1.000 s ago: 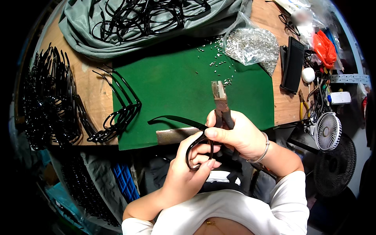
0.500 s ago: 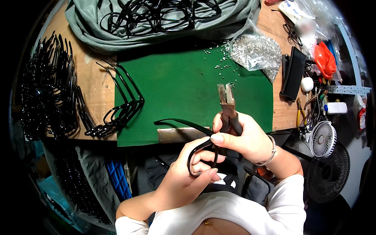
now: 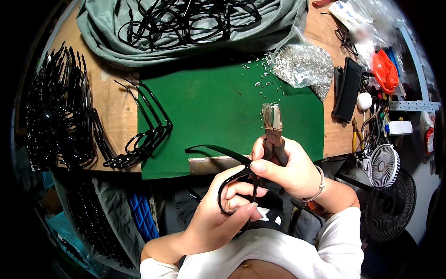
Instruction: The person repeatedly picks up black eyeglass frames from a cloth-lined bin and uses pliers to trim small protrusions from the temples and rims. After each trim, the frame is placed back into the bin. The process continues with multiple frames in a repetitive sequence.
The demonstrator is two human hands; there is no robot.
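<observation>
My left hand (image 3: 218,211) is wrapped round a black glasses frame (image 3: 219,195), fingers curled through its rim, with one arm of the frame reaching left over the green mat (image 3: 209,111). My right hand (image 3: 290,167) grips metal pliers (image 3: 274,130) with dark handles, jaws pointing up, while its thumb presses on the frame's hinge corner. The jaws stand above the frame, near scattered tiny silver pieces (image 3: 261,83). A metal strip (image 3: 204,166) lies at the mat's front edge, partly behind the frame.
Black frames are heaped at left (image 3: 60,116), beside a small row (image 3: 148,139), and on grey cloth (image 3: 107,42) at back. A bag of silver pieces (image 3: 297,65), a phone (image 3: 348,88), a red bag (image 3: 385,69), yellow pliers (image 3: 355,137) and two fans (image 3: 382,165) occupy the right.
Both hands, with the frame and pliers, have shifted a little to the right. The grip on each is unchanged, and the view has moved slightly.
</observation>
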